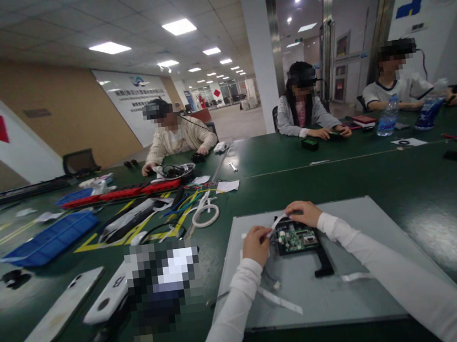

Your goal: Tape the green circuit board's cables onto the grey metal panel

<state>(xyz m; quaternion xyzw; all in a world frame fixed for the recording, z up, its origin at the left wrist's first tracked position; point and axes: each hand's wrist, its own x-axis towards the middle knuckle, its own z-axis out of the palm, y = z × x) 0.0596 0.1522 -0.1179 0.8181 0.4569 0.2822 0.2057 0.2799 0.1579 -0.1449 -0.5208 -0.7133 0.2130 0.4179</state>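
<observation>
My left hand (pixel 258 246) pinches the lower left end of a white flat ribbon strip (pixel 277 221). At the strip's other end are the closed fingers of my right hand (pixel 306 214). The strip spans the gap between both hands, above the top left corner of a green circuit board (pixel 297 240). A black plastic frame (pixel 324 263) surrounds the board and has an arm reaching toward me. Beneath lies a grey mat (pixel 377 299). Below my left hand, a thin cable with a small white connector (pixel 276 284) rests near another white strip (pixel 284 302).
One more white strip (pixel 357 276) lies right of the frame. To the left are a white phone (pixel 62 310), a white device (pixel 110 296), a blue tray (pixel 55 236) and a white cable coil (pixel 206 216). Several people sit across the green table (pixel 337 177), near water bottles (pixel 388 116).
</observation>
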